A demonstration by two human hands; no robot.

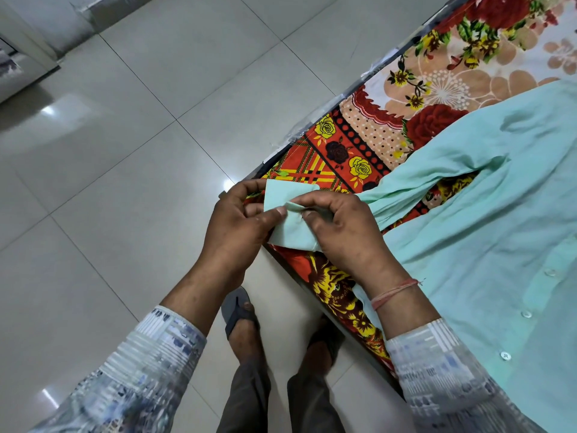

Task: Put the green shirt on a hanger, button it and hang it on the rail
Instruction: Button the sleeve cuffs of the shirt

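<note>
The pale green shirt [487,220] lies spread on a bed with a flowered sheet, its front up and white buttons [505,355] showing along the placket at lower right. One sleeve stretches left to the bed's corner. My left hand [237,226] and my right hand [346,232] both pinch the sleeve's cuff [288,235] between thumb and fingers, just over the bed's edge. No hanger or rail is in view.
The bed's flowered sheet [368,132] runs diagonally from lower middle to upper right. Glossy grey floor tiles [150,145] fill the left side. My feet in sandals [240,314] stand close against the bed. A pale cabinet [18,57] is at the far upper left.
</note>
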